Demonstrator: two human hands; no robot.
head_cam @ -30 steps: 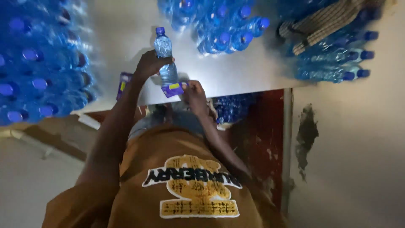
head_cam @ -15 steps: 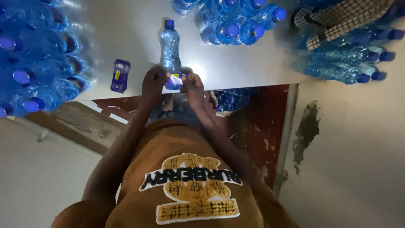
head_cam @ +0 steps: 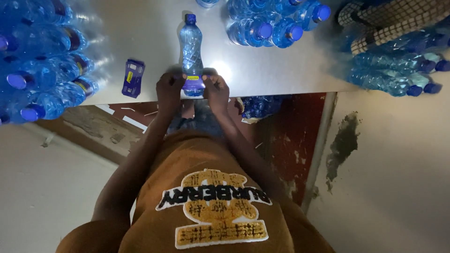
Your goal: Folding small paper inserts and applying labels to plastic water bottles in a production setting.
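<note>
At the near edge of the desk (head_cam: 262, 77) both hands are closed around the base of a clear plastic water bottle (head_cam: 191, 44) that stands upright with its blue cap on. The left hand (head_cam: 169, 91) grips the bottom from one side, fingers curled in; the right hand (head_cam: 216, 91) does the same from the other side. Between them they press a purple label (head_cam: 193, 83) with a small yellow patch against the bottle's lower part.

Judging by this, the step in hand is wrapping the label on. To do it well, the label should sit level around the bottle, be pulled taut, and be smoothed from the middle outward with the thumbs, while the base stays flat on the desk so the bottle does not tip.

Near the left hand, further along the near edge, lies a small purple stack of labels (head_cam: 133, 77). Beyond, bunched blue-capped bottles (head_cam: 276, 26) stand toward the far side, more bottles (head_cam: 42, 70) crowd the left end, and others (head_cam: 398, 70) lie at the right end under a checked cloth (head_cam: 393, 21).
</note>
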